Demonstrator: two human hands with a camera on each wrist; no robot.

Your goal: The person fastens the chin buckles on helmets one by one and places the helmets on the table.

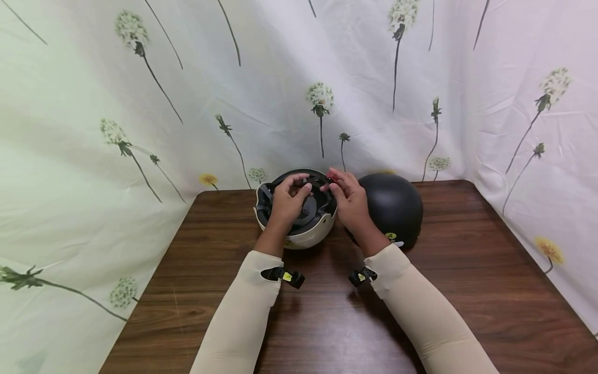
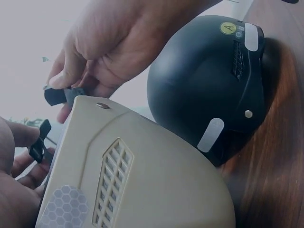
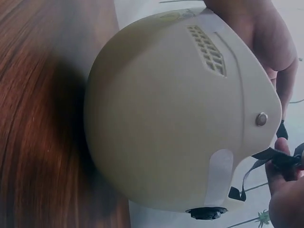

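Backing the wooden table, floral cloth hangs; left fingers and right fingers each pinch an apparent buckle piece.

Passage over the worktop left of the cream helmet and right of the black helmet, the helmets side by side, curtain walling off the back, left grip and right grip obstructing the upturned opening, narrow gap between them

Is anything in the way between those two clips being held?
No object shows between the left clip and the right clip; at most, the right hand's fingers might crowd the gap. The black helmet stands off to one side.
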